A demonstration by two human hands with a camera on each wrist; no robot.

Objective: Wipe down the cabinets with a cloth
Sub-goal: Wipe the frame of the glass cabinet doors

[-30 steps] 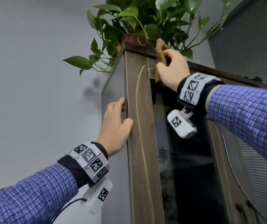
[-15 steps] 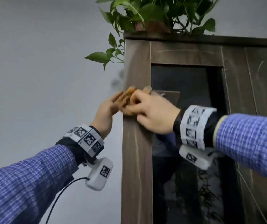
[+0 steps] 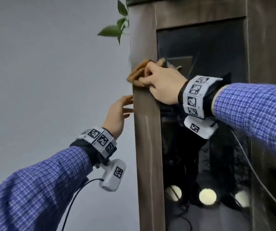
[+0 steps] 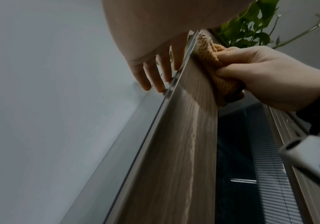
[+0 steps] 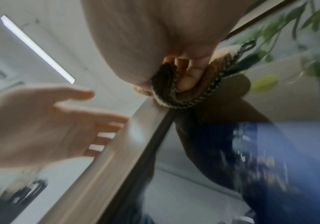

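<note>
Grey wall behind; the tall cabinet [image 3: 146, 147] fills my view. My left hand [image 3: 117, 114], fingers spread, steadies its side edge while my right hand [image 3: 163, 85] bunches the cloth [image 3: 138, 72] tight against the wooden frame to scrub.

1. The cloth [image 3: 138, 73] lies under the right hand's [image 3: 163, 87] fingers, against the cabinet's [image 3: 146, 147] front post.
2. The left hand [image 3: 117, 116] sits below those fingers, left of the post, fingertips at its side edge.
3. Leaves [image 3: 117, 30] hang above both hands.
</note>
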